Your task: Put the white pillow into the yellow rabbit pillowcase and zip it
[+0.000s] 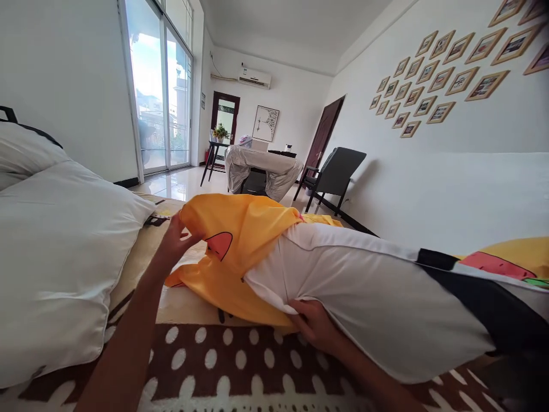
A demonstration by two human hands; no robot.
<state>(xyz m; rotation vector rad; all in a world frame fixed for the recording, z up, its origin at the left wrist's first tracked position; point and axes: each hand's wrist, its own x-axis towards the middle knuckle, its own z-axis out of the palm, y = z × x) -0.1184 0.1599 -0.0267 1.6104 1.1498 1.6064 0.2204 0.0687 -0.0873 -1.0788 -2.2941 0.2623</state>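
The long white pillow (369, 286) lies across the bed (240, 366), running from the middle of the frame out past the right edge, with a black band near its right end. Its left end sits inside the yellow pillowcase (240, 240), which covers only that end and bunches in loose folds at centre frame.

The left hand (175, 243), left of centre, has its grip closed on the closed end of the case. The fingers pinch the cloth and lift it slightly off the bed, most likely so that the fabric stays stretched along the pillow and does not collapse. The right hand (315, 327), low and just right of centre, is tucked under the pillow where the yellow hem meets the white fabric. Its grip is narrow, with the fingers curled onto the hem. That hold appears to pin the open edge against the pillow's underside while the weight of the pillow rests on the bed.

A second white pillow (55, 257) fills the left side of the frame, lying apart from both hands and probably set aside to leave room. In the upper part of the frame there are a dark chair (337, 171) against the wall, rows of picture frames (433, 80) and a glass door (160, 97), all well apart from the bed.
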